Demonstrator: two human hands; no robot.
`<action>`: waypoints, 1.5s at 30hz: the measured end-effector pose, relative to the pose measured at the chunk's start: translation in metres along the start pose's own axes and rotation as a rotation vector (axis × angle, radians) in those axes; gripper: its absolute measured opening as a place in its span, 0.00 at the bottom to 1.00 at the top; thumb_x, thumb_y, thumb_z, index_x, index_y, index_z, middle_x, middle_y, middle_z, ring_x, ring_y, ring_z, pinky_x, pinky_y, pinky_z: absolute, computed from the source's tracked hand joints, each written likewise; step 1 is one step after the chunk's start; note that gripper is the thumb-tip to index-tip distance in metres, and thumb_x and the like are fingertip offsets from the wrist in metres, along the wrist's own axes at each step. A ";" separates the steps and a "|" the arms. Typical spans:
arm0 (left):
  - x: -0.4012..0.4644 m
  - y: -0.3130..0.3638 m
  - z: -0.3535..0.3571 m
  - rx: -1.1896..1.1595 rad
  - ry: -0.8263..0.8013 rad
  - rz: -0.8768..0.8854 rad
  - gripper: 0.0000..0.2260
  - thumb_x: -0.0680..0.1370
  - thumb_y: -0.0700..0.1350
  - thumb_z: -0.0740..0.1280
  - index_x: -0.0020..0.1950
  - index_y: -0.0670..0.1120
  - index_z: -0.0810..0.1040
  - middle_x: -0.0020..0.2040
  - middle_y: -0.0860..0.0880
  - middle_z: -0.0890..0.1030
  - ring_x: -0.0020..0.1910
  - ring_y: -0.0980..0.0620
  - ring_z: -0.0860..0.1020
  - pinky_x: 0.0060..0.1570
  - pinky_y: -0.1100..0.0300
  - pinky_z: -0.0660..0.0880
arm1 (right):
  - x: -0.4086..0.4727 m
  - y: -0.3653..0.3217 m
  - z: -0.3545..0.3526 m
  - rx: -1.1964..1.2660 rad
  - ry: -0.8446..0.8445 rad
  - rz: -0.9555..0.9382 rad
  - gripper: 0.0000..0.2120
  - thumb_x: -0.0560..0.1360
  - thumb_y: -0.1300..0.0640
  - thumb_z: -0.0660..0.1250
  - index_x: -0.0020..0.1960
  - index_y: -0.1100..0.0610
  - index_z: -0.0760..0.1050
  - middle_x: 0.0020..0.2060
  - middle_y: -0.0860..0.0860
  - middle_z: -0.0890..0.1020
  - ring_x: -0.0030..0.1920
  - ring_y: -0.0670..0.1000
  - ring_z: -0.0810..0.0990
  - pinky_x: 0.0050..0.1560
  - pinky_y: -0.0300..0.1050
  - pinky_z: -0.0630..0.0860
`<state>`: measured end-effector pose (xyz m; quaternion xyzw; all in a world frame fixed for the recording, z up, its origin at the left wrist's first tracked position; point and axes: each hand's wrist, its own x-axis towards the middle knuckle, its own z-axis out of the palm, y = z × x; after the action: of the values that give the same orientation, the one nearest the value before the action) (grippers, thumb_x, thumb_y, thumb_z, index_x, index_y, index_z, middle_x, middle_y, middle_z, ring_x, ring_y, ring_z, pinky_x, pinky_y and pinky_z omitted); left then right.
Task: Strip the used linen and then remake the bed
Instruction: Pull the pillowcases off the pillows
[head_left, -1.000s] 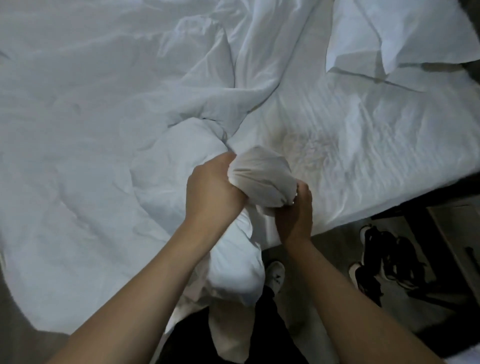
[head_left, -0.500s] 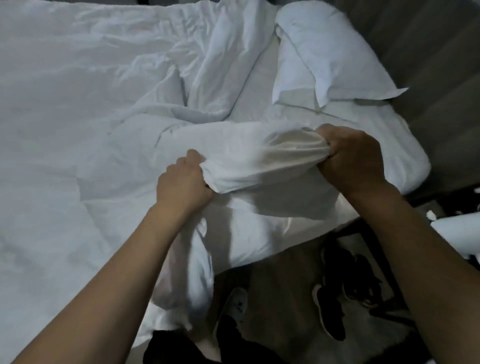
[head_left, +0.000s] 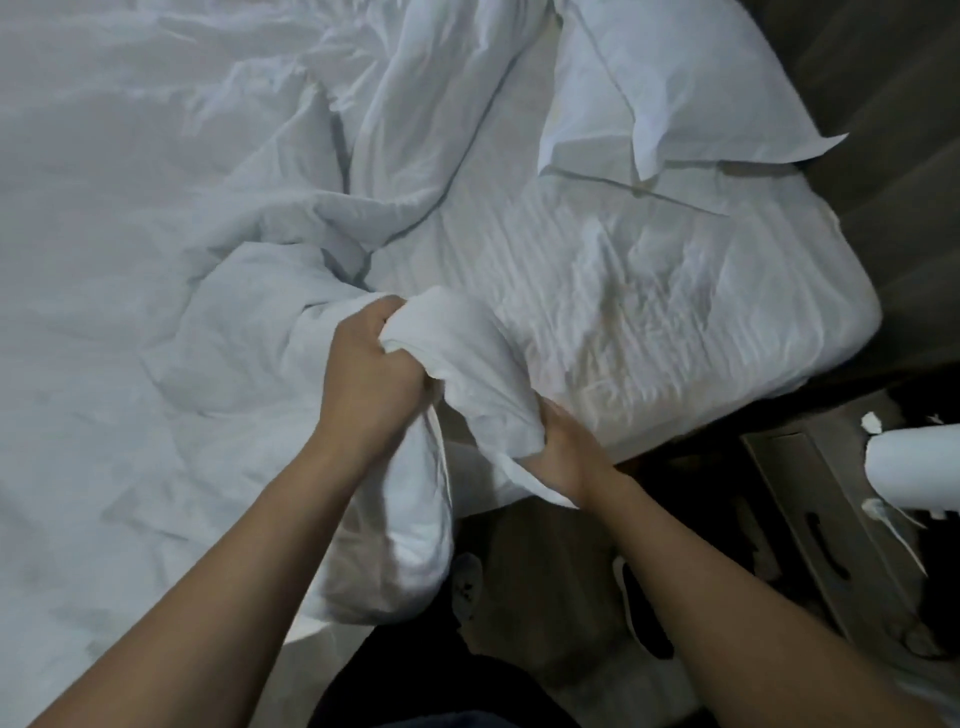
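A crumpled white duvet (head_left: 156, 260) covers the left and middle of the bed. Its near corner is bunched into a thick roll (head_left: 467, 358) at the bed's front edge. My left hand (head_left: 369, 374) is closed on the upper end of that roll. My right hand (head_left: 563, 447) grips its lower end, just over the mattress edge. Part of the duvet hangs over the side below my left forearm. The bared mattress sheet (head_left: 649, 291) is wrinkled and faintly stained. A white pillow (head_left: 665, 78) lies at the far right corner.
Dark shoes (head_left: 644, 608) and a grey-white shoe (head_left: 467, 582) lie on the floor beside the bed. A brown bedside unit (head_left: 831, 509) stands to the right, with a white roll (head_left: 919, 473) above it. A dark wall panel (head_left: 883, 130) runs behind the pillow.
My hands were spread apart stretching the duvet edge half a second ago; now they have come close together, my right hand dropping down and left to the mattress edge, the cloth bunched between them.
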<state>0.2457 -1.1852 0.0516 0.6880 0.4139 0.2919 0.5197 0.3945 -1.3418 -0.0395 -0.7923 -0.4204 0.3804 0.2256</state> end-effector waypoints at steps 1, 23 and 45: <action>0.001 0.000 0.001 0.031 -0.069 0.025 0.05 0.68 0.39 0.62 0.34 0.38 0.70 0.30 0.48 0.72 0.31 0.59 0.68 0.32 0.62 0.65 | 0.009 0.005 -0.006 0.014 0.062 0.039 0.22 0.76 0.48 0.65 0.68 0.50 0.70 0.61 0.52 0.79 0.62 0.55 0.76 0.62 0.51 0.72; 0.044 0.045 0.349 0.851 -1.384 0.205 0.25 0.76 0.55 0.68 0.68 0.44 0.71 0.68 0.43 0.73 0.65 0.42 0.73 0.64 0.52 0.69 | -0.022 0.203 -0.375 -0.964 0.341 0.128 0.20 0.73 0.58 0.59 0.62 0.55 0.79 0.63 0.58 0.77 0.60 0.60 0.75 0.61 0.53 0.70; 0.301 -0.184 0.423 1.283 -0.803 0.066 0.12 0.70 0.53 0.64 0.48 0.48 0.76 0.48 0.44 0.83 0.51 0.41 0.79 0.49 0.53 0.74 | 0.317 0.345 -0.273 -0.301 -0.308 0.330 0.47 0.68 0.34 0.68 0.78 0.48 0.50 0.75 0.51 0.64 0.74 0.54 0.63 0.76 0.54 0.51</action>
<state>0.6956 -1.1014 -0.2553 0.9209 0.2609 -0.2638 0.1193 0.8948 -1.2748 -0.2381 -0.8074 -0.3668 0.4614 -0.0263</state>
